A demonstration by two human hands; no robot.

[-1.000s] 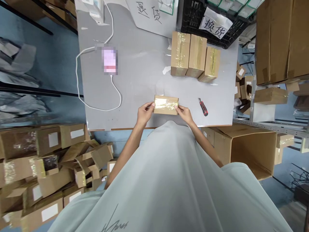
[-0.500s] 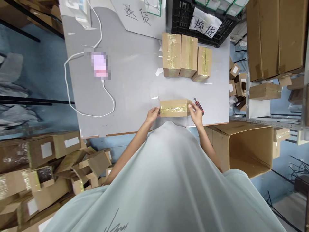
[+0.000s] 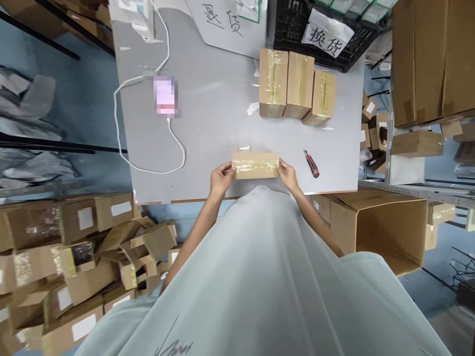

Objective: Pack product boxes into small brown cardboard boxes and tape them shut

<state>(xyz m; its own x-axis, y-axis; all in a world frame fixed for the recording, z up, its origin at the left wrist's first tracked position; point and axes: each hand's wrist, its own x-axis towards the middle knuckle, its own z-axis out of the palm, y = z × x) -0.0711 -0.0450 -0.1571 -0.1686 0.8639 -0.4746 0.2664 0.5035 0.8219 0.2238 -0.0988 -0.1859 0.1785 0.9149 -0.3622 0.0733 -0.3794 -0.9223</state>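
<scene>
A small cardboard box (image 3: 255,164) wrapped in clear tape lies lengthwise near the front edge of the grey table (image 3: 215,118). My left hand (image 3: 221,178) grips its left end with fingers closed on it. My right hand (image 3: 287,175) grips its right end the same way. A red and black utility knife (image 3: 311,163) lies on the table just right of my right hand.
Three taped boxes (image 3: 296,86) stand side by side at the back right. A phone (image 3: 165,95) on a white cable (image 3: 148,168) lies at the left. A black crate (image 3: 319,29) sits behind. An open carton (image 3: 386,227) stands right of me; many boxes (image 3: 74,257) are piled left.
The box in my hands has turned since a second ago, its long taped face now up. My right hand moved away from the knife, back toward the left.
</scene>
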